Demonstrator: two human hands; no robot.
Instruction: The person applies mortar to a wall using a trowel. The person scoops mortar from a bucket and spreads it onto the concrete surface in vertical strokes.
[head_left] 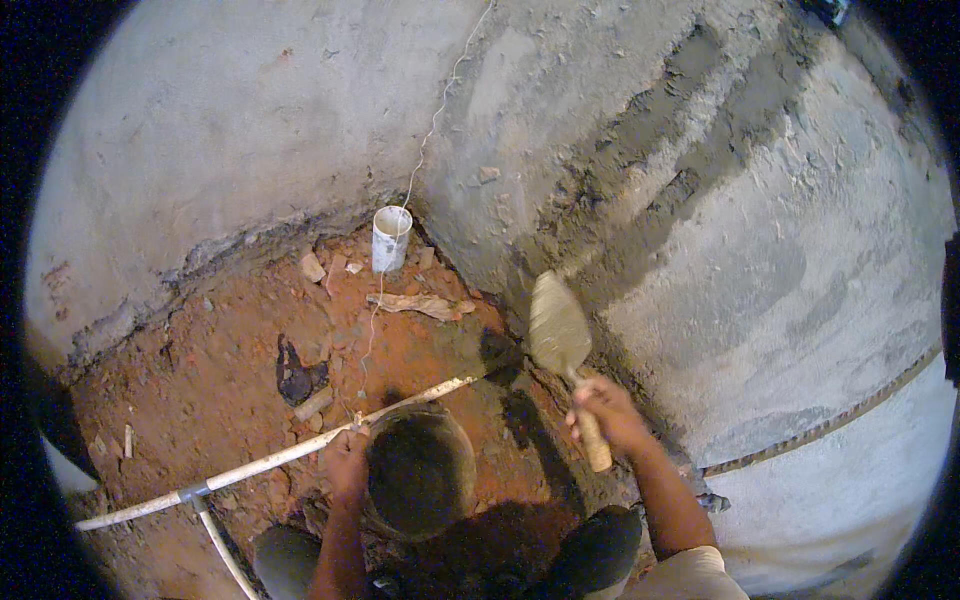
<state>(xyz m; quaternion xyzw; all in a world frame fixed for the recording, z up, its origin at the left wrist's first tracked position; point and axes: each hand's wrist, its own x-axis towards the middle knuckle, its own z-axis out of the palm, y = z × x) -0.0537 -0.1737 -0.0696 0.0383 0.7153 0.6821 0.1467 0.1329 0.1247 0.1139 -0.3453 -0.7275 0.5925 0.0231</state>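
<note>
My right hand (pixel 608 412) is wrapped round the wooden handle of a pointed trowel (pixel 560 325). The blade points up and away, close to the right wall, and its face looks coated in grey mortar. Wet mortar (pixel 640 190) lies in rough dark bands on that wall beyond the blade. My left hand (pixel 347 460) is closed on the left edge of a round bucket (pixel 463 455) between my knees. Whether it grips the rim or a handle cannot be made out. The bucket's inside is dark, so its contents are unclear.
A white pipe (pixel 270 462) with a grey joint crosses the reddish dirt floor (pixel 220 350) behind the bucket. A short upright white pipe (pixel 390 245) stands in the corner, a thin string (pixel 425 150) passing it. Rubble and a dark scrap (pixel 297 375) lie about.
</note>
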